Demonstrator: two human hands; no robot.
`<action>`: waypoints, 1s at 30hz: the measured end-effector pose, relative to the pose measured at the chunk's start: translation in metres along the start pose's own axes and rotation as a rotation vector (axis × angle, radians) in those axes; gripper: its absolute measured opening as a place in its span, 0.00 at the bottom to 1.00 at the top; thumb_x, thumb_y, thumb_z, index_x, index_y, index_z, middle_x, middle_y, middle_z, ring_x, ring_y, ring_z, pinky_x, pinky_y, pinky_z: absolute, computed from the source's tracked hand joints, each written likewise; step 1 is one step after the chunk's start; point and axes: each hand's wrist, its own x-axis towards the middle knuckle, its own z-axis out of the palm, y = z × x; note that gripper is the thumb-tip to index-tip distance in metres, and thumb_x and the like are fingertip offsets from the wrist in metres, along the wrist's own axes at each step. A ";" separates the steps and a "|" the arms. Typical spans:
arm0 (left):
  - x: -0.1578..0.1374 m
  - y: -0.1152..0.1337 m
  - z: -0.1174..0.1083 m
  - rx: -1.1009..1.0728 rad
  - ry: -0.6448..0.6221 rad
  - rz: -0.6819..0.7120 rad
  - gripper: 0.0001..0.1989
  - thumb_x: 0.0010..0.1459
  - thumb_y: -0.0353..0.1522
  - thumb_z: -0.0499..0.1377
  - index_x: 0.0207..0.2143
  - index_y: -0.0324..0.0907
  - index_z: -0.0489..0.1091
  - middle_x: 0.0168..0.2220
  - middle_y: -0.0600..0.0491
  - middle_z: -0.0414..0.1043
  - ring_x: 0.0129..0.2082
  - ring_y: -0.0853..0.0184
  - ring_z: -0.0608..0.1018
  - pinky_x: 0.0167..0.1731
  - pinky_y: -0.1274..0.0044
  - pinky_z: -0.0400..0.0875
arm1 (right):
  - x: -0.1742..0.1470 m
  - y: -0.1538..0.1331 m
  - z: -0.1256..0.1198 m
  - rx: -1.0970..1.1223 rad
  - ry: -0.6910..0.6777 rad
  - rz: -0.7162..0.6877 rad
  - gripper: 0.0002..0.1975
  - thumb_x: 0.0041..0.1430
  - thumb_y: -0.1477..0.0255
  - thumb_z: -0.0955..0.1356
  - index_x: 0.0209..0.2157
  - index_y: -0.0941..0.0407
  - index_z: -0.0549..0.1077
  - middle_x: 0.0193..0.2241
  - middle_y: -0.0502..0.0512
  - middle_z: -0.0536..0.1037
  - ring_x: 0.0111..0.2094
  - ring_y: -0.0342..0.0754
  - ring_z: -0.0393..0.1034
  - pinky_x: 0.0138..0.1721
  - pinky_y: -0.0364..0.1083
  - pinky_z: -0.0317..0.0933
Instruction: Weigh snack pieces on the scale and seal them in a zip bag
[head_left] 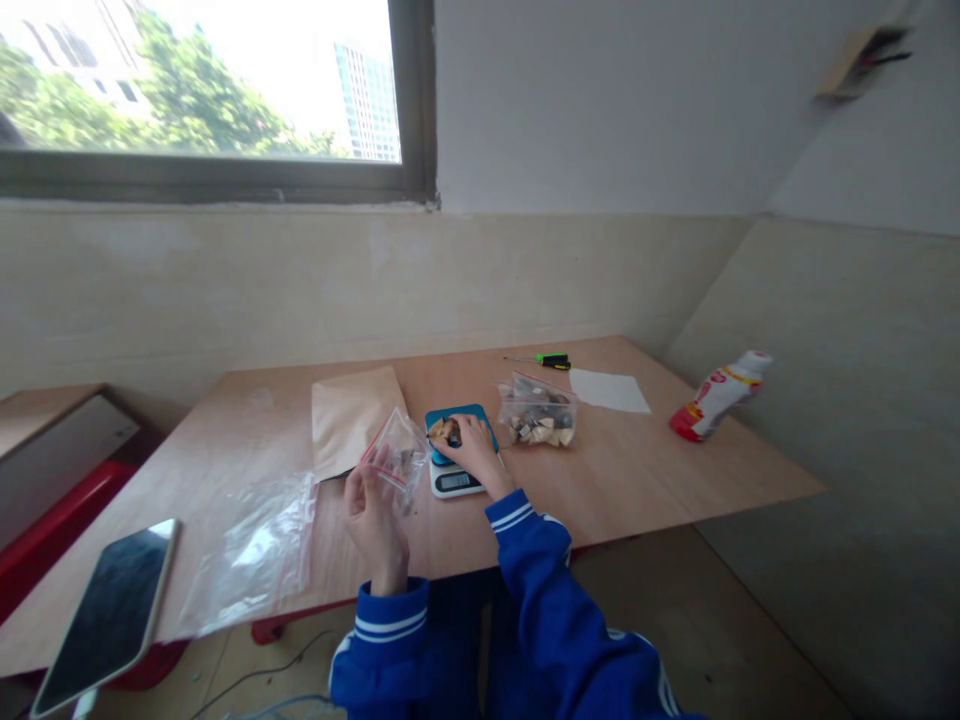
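My left hand pinches the edge of a small clear zip bag with a red seal line; the bag tilts over the table, left of the scale. On the blue top of a small kitchen scale, my right hand has its fingers curled round brown dried pieces that look like dried mushrooms. The scale's display faces me, too small to read. Just right of it stands a larger clear zip bag filled with similar brown and tan pieces.
A brown paper envelope lies behind the left hand. Large clear plastic bags and a tablet are at the left. Screwdrivers, white paper and a red-and-white bottle sit toward the right of the table.
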 end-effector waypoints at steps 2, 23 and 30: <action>0.001 0.000 -0.002 -0.002 -0.002 -0.015 0.19 0.52 0.43 0.63 0.41 0.40 0.72 0.48 0.41 0.75 0.49 0.58 0.76 0.49 0.66 0.70 | 0.001 0.003 0.001 0.100 0.072 -0.018 0.21 0.50 0.70 0.70 0.46 0.59 0.69 0.42 0.63 0.73 0.47 0.56 0.67 0.50 0.53 0.59; 0.000 -0.004 -0.006 -0.023 -0.108 -0.147 0.18 0.52 0.44 0.62 0.41 0.42 0.73 0.45 0.46 0.77 0.47 0.61 0.77 0.45 0.69 0.71 | -0.014 -0.060 -0.050 1.117 0.087 -0.046 0.26 0.45 0.68 0.75 0.47 0.52 0.67 0.41 0.53 0.76 0.41 0.47 0.73 0.43 0.47 0.68; 0.001 -0.004 -0.009 -0.072 -0.051 -0.151 0.14 0.50 0.42 0.64 0.36 0.43 0.73 0.36 0.54 0.78 0.35 0.70 0.79 0.35 0.79 0.72 | -0.029 -0.076 -0.068 0.794 -0.160 -0.325 0.33 0.49 0.67 0.74 0.57 0.49 0.63 0.51 0.55 0.73 0.55 0.49 0.65 0.59 0.52 0.54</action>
